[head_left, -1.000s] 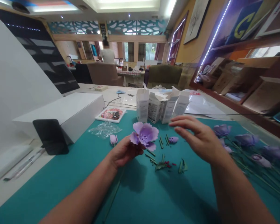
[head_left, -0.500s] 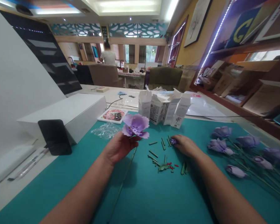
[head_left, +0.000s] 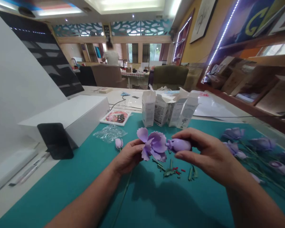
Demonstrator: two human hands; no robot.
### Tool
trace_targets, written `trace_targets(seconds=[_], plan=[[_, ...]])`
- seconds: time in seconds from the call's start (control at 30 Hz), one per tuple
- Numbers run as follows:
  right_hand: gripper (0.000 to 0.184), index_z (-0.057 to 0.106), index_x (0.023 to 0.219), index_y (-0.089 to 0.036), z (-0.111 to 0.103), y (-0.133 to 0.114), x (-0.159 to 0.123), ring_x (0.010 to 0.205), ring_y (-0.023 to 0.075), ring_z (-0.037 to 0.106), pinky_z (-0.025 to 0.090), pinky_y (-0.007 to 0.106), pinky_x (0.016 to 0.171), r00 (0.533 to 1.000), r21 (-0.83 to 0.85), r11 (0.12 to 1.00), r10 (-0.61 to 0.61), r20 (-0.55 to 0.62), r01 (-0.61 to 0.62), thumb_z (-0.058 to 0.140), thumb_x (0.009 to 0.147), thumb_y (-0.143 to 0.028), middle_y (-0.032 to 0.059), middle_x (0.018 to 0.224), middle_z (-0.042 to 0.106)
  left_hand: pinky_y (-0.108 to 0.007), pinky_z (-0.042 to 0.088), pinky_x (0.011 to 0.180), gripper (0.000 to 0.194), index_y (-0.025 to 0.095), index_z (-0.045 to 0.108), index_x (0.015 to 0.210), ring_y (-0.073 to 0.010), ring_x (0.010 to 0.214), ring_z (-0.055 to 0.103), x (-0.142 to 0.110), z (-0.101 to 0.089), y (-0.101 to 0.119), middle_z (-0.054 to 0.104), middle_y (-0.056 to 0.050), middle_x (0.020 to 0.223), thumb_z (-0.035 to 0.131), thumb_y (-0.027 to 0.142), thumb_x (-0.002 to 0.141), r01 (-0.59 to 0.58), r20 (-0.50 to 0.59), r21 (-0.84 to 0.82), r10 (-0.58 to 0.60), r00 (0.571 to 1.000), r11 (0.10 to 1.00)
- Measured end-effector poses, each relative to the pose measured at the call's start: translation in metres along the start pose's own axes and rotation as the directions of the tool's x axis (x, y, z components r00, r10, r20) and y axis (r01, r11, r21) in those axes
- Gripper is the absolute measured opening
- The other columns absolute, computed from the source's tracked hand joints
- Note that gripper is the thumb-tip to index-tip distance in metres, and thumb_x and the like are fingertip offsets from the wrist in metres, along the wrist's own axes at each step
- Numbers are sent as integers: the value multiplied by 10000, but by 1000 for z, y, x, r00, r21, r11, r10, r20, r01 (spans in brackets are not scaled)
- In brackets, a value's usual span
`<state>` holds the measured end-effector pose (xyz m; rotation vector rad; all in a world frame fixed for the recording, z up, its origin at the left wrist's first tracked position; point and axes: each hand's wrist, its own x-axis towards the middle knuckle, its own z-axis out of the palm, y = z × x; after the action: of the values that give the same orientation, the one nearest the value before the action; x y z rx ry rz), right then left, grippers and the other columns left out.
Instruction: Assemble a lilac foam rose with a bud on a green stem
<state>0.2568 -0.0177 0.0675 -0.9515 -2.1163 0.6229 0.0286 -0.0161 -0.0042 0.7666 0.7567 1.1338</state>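
The right hand [head_left: 210, 153] has come up from the green mat [head_left: 185, 205], where it was half a second ago, and has brought the purple bud [head_left: 180, 145] with it. The bud now lies on its side in the air, its knobby end pointing at the middle of the purple flower [head_left: 156, 144]; whether the two touch, I cannot tell. The flower has tipped over to face the bud and sits a little further right than before.

The right hand reaches in from the side, thumb below and fingers above, parted just the bud's width and gripping its rounded end. The left hand [head_left: 129, 156] is palm inward, its fingers curled close behind the petals, holding the flower; the stem [head_left: 123, 199] runs down below that hand. Beneath the bud, cut green pieces [head_left: 168, 172] lie on the mat.
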Motion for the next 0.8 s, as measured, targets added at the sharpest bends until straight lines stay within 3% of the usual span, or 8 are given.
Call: trace_targets(seconds=[0.23,0.4,0.57,0.8], plan=[[286,613,1181,-209,14,-22,-7,931,183,627,544,300,776,980,-252,951,-195,-40,179,559,905,-163,75,1052,626,-231,443,628,285,124,756,810,-120,620,575,1,0,-2,693,-38,699,862,247,576,-57,-3,24,57,998,998],[197,631,1051,-162,25,-23,-9,943,215,608,541,341,769,975,-351,916,-221,-34,195,540,892,-90,103,1053,618,-207,458,622,164,125,735,707,-91,576,553,2,0,-4,655,-4,619,843,221,628,-77,39,50,75,996,996],[35,620,867,-149,32,-23,-8,835,187,603,520,316,714,970,-324,926,-230,-74,194,609,870,-116,86,968,619,-200,475,623,172,131,736,713,-78,557,546,3,1,-6,668,-1,639,850,225,627,-58,52,42,56,997,997],[167,635,945,-187,29,-19,-8,854,158,594,508,287,754,978,-278,942,-206,-35,188,506,902,-89,65,1009,610,-200,457,588,246,133,706,637,-87,555,546,4,2,-8,654,2,604,888,269,543,-18,-16,64,20,1000,998]])
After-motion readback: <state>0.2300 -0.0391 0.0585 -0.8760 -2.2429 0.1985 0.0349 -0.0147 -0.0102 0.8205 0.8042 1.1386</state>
